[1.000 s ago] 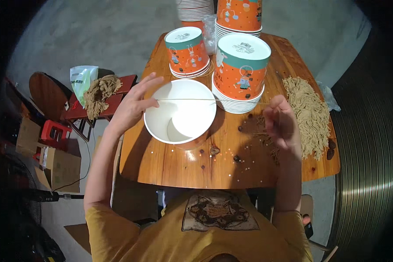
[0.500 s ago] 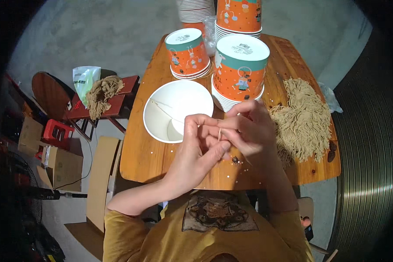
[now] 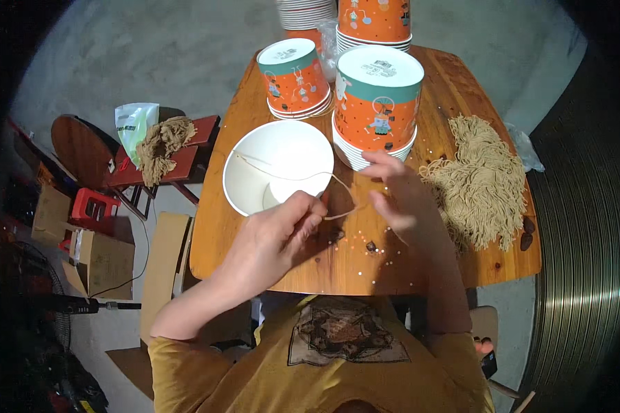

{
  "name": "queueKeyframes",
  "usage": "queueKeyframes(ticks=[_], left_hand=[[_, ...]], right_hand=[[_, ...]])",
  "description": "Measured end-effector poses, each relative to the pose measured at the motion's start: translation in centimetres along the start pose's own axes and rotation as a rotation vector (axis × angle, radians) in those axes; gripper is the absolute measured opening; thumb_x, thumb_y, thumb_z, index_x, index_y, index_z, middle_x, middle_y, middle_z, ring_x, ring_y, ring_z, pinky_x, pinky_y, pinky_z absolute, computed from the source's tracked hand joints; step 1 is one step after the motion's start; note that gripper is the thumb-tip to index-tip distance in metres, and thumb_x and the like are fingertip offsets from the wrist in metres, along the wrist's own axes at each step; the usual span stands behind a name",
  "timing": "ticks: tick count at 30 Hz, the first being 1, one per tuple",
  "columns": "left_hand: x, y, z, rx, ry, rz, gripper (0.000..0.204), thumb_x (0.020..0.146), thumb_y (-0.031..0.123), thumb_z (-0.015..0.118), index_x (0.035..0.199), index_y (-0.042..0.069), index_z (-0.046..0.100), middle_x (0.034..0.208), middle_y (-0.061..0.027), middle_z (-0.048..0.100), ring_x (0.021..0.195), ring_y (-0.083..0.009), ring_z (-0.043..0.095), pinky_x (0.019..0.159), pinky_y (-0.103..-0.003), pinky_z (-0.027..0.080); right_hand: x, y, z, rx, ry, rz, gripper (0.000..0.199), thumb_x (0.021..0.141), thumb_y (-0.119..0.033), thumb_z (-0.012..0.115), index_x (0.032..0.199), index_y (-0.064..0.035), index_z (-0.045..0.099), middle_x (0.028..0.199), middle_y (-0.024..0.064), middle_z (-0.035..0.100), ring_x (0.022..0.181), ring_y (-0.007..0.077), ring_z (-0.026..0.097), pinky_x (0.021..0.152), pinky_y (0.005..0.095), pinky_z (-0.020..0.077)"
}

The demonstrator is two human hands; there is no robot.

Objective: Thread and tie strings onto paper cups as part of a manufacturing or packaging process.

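Observation:
A white paper bucket (image 3: 244,175) stands mouth up on the table in front of me. A thin beige cord (image 3: 291,179) runs from high on the bucket's inner left wall, across its mouth and over the right rim. Beyond the rim the cord bends back in a loose loop to my left hand (image 3: 272,230), whose thumb and fingers pinch it. My right hand (image 3: 399,196) hovers to the right of the loop, fingers apart, holding nothing and slightly blurred. Just behind it is a stack of upside-down orange and green paper buckets (image 3: 377,113).
A heap of beige cords (image 3: 486,186) lies on the wooden table (image 3: 289,275) at right. A shorter bucket stack (image 3: 295,79) stands behind the white bucket. Dark lumps and white specks dot the table's near side. More cords hang over a red bench (image 3: 193,155) at left, near cardboard boxes (image 3: 103,265).
My hands, close together earlier, have come apart. The left moved left and down, keeping the cord. The right has let go and opened, and a cord loop now shows between them.

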State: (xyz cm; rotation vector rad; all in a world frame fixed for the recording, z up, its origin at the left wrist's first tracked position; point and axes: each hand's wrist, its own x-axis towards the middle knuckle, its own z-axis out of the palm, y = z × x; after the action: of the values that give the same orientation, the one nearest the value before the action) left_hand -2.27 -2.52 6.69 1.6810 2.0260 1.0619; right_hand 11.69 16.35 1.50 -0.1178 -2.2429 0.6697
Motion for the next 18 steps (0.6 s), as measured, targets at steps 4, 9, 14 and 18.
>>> queueKeyframes(ticks=[4,9,14,18], left_hand=[[2.3,0.4,-0.4,0.213,0.01,0.296,0.016,0.086,0.003,0.057,0.097,0.003,0.045,0.074,-0.0141,0.056,0.069,-0.0332,0.061,0.058,-0.042,0.047],[4.5,1.2,-0.6,0.275,0.037,0.486,0.031,0.078,0.0,0.058,0.104,0.005,0.042,0.077,-0.013,0.057,0.071,-0.0327,0.061,0.058,-0.04,0.048],[4.6,0.7,-0.9,0.293,-0.149,0.345,0.021,0.09,0.004,0.057,0.106,0.003,0.043,0.091,-0.0181,0.061,0.084,-0.0366,0.062,0.068,-0.04,0.049],[4.6,-0.1,-0.5,0.199,-0.117,0.379,0.021,0.09,0.004,0.057,0.106,0.003,0.043,0.091,-0.0171,0.061,0.083,-0.0368,0.062,0.068,-0.04,0.049]], right_hand=[[1.0,-2.5,1.4,0.435,0.105,0.115,0.026,0.088,0.002,0.052,0.113,-0.0032,0.053,0.104,0.0126,0.061,0.099,0.0235,0.061,0.084,0.0311,0.0483],[0.6,-3.8,1.9,0.89,-0.046,0.47,0.022,0.098,-0.016,0.046,0.112,0.0,0.052,0.093,0.0064,0.062,0.085,0.0121,0.059,0.077,0.0274,0.0466],[0.3,-2.3,1.7,0.726,-0.108,0.508,0.019,0.097,-0.018,0.049,0.097,-0.0007,0.056,0.082,0.0008,0.059,0.075,0.0079,0.052,0.07,0.0248,0.0434],[0.3,-1.9,1.8,0.712,-0.158,0.461,0.019,0.096,-0.017,0.052,0.089,-0.0014,0.059,0.076,-0.0017,0.055,0.074,0.0055,0.049,0.067,0.0233,0.0415]])
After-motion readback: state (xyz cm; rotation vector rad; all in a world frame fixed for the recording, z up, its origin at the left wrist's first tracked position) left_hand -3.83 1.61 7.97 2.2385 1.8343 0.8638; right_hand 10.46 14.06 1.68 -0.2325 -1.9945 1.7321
